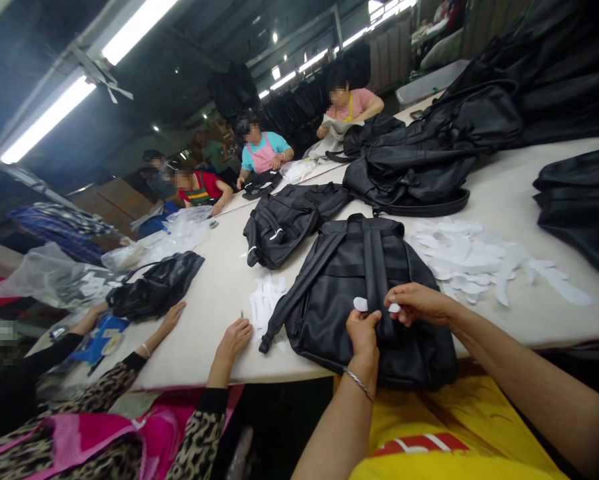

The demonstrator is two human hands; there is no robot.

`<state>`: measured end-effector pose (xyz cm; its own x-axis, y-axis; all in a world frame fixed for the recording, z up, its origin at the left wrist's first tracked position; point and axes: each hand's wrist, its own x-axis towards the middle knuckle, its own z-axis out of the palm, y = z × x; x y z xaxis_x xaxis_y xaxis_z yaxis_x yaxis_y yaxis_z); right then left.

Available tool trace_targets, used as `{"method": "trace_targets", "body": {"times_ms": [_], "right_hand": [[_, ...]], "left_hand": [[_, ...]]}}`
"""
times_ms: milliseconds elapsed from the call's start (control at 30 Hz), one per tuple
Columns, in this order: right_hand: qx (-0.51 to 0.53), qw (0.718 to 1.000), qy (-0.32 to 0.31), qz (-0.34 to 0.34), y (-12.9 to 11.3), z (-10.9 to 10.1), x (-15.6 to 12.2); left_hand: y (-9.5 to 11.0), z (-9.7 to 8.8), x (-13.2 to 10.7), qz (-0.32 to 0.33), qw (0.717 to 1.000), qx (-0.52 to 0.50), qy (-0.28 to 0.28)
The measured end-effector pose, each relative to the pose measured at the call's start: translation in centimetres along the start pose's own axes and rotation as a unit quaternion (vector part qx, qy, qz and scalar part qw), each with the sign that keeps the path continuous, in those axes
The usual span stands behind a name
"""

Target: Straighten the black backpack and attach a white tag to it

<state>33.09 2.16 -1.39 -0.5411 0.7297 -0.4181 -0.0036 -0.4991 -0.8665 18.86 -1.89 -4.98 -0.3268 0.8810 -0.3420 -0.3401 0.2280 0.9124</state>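
A black backpack [324, 307] lies in front of me at the table's edge, its straps facing up. My left hand [363, 333] is closed at the lower part of a wide black strap [374, 260], with a white rounded slip [360, 304] showing above its thumb. From the other side my right hand [417, 303] pinches a small white slip [394, 308] against the same strap. Fingers partly hide what lies beneath them. To the right of the backpack spreads a loose pile of white paper-like strips [459, 257].
More black bags [409, 170] lie further along the pale table [554, 313]. At left, a co-worker's hand [234, 340] rests by a small stack of white strips [265, 303], near another black bag [154, 287]. Several people work across the table, beside clear plastic bags [179, 230].
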Motion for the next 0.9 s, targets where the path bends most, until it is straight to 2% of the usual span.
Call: {"method": "trace_targets", "body": {"times_ms": [67,167,300,500,733,900], "right_hand": [[-0.01,1.0,-0.005,0.026,-0.8,1.1,0.1],[-0.082,0.994,0.052,0.051,-1.4,2.8,1.0],[-0.121,0.986,0.113,0.036,-0.8,4.2,2.7],[-0.159,0.976,0.146,0.015,-0.3,4.2,3.7],[-0.253,0.954,0.158,0.025,-1.2,4.2,3.7],[-0.305,0.939,0.162,0.002,-1.1,4.4,3.9]], "left_hand": [[-0.4,0.1,0.1,0.036,0.999,0.035,0.002],[-0.8,-0.3,0.2,0.09,0.989,0.115,0.006],[-0.3,-1.1,0.1,0.14,0.967,0.212,0.015],[0.5,-1.7,-0.1,0.15,0.968,0.2,0.01],[0.9,-1.5,-1.1,0.141,0.983,0.113,0.027],[0.9,-1.6,-1.3,0.15,0.977,0.15,0.018]]}}
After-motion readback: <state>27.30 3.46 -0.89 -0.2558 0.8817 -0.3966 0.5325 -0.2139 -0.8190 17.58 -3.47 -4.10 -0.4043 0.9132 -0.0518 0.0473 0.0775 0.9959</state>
